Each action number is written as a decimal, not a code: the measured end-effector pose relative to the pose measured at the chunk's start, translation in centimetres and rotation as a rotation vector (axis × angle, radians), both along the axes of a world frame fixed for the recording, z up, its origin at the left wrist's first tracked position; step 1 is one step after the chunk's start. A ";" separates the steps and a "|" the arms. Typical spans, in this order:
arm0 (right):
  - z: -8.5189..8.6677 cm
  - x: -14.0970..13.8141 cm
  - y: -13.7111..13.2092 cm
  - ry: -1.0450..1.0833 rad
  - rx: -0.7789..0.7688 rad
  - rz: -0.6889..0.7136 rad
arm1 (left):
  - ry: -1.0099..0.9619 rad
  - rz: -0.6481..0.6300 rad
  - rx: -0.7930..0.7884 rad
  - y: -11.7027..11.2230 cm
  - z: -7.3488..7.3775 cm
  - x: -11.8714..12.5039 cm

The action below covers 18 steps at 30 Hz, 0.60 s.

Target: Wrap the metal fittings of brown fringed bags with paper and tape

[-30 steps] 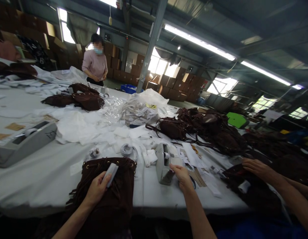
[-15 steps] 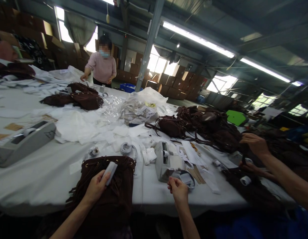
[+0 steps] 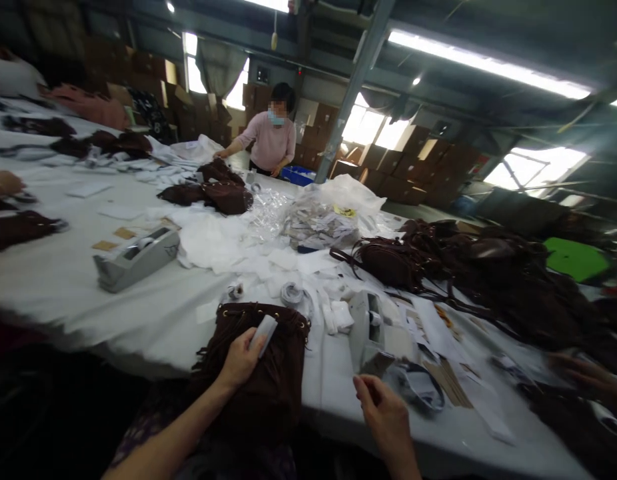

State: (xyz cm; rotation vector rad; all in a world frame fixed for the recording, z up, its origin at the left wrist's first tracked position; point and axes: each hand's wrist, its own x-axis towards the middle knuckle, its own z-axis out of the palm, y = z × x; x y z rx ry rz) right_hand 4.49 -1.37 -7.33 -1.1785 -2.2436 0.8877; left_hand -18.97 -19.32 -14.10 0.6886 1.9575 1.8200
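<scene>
My left hand (image 3: 242,360) is closed around a flat, pale grey-white strip (image 3: 264,335), perhaps a wrapped piece, held over a dark brown fringed bag (image 3: 283,353). The bag lies at the table's front edge, with gold eyelets along its top and part of it hanging over. My right hand (image 3: 383,410) has thumb and forefinger pinched together in front of a grey tape dispenser (image 3: 361,333). Whatever may be between those fingertips is too small to make out. Just behind the bag are a grey-white coil (image 3: 292,293) and a smaller roll (image 3: 235,292).
A second tape dispenser (image 3: 138,260) stands to the left. Brown bags (image 3: 468,273) pile up at right, near a heap of paper scraps (image 3: 318,223). Across the table stands a co-worker (image 3: 271,137); other people's hands show at both side edges.
The view has swung left, so the table's contents sit farther right. My right hand has drawn slightly back from the dispenser. My left hand keeps its hold on the strip over the bag.
</scene>
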 end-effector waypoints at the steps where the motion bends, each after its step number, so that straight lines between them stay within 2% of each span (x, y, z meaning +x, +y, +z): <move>1: 1.1 -1.7 -1.2 0.020 -0.011 0.105 | 0.028 0.010 -0.015 0.0 0.1 0.0; 3: 3.2 -5.1 -3.8 0.086 -0.046 0.321 | 0.084 0.036 -0.043 0.0 0.2 0.2; 5: 4.6 -8.3 -6.1 0.148 -0.105 0.495 | 0.133 0.059 -0.060 -0.1 0.3 0.4; 8: 4.3 -12.1 -8.0 0.186 -0.189 0.608 | 0.174 0.073 -0.068 -0.3 0.6 0.8; 10: 3.0 -13.9 -8.1 0.170 -0.195 0.601 | 0.187 0.071 -0.070 -0.4 0.7 0.9; 14: 0.0 -16.1 -7.5 0.038 -0.094 0.497 | 0.206 0.058 -0.072 -0.4 0.6 0.8; 18: -0.9 -16.9 -7.4 -0.051 -0.029 0.399 | 0.247 0.040 -0.073 -0.5 0.2 0.7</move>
